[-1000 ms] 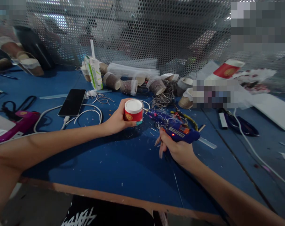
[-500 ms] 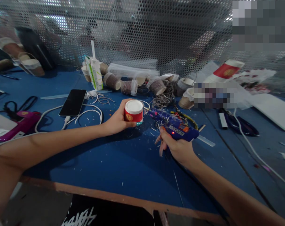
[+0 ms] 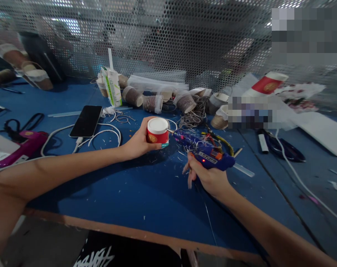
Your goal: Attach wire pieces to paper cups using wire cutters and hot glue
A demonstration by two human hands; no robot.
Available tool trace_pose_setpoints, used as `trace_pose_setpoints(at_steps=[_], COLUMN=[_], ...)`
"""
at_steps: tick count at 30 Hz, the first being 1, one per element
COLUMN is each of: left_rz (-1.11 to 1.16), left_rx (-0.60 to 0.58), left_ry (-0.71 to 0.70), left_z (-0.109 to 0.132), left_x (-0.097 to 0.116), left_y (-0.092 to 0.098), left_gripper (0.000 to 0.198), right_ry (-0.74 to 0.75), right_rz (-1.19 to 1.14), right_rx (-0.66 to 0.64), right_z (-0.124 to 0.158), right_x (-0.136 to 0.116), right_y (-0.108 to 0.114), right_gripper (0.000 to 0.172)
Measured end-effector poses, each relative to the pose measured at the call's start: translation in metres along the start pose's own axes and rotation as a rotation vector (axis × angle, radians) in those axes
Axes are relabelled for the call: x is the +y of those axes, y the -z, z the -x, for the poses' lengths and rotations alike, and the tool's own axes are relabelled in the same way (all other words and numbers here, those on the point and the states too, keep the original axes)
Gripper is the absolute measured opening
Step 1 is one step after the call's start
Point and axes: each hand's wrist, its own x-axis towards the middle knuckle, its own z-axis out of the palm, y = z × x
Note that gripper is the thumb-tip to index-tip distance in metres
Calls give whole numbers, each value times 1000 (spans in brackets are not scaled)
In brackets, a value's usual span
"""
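My left hand (image 3: 139, 142) is wrapped round a red and white paper cup (image 3: 157, 138), held upside down with its white base up. Around the handle of a blue hot glue gun (image 3: 199, 146) my right hand (image 3: 209, 174) is closed. A red light glows on the gun's side, and a clear glue stick (image 3: 244, 170) pokes out of its back. The gun's metal nozzle points left and meets the cup's upper right edge; whether it touches I cannot tell. White scraps lie on the blue table (image 3: 113, 200) beneath.
A phone (image 3: 86, 121) with a white cable lies left, near a magenta device (image 3: 20, 148). Twine-wrapped cups (image 3: 153, 104), a drink carton (image 3: 113, 87) and loose cord (image 3: 195, 113) line the back by a perforated metal screen (image 3: 163, 33). Dark-handled scissors (image 3: 287, 148) lie right.
The glue gun in my right hand has shifted slightly left and tilted, bringing its nozzle to the cup's edge. My left hand and the cup have barely moved.
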Motion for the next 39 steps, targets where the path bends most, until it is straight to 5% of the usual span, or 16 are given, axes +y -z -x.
trace_pose_setpoints(at_steps=[18,24,26,29,33,39], left_rz=[98,230,271,345,417,374], left_rx=[34,5,-41,-77,-107,-118], left_ry=[48,184,199,203,194,136], left_z=[0,-1,-3,-6,-8,-9], left_x=[0,3,4,2,-7,-14], left_y=[-2,-1,1,5,9,10], left_gripper=[72,75,76,75,74,76], right_ry=[46,73,53,-73,-195,73], right_rz=[33,286,486,776,834,701], right_rx=[-14,380,379,279,166,202], right_z=[2,-17,-23,-28,-30,-28], right_x=[5,1,-1,-5,-2,9], right_y=[3,6,8,9,8,9], right_gripper=[51,23,17,29,39,60])
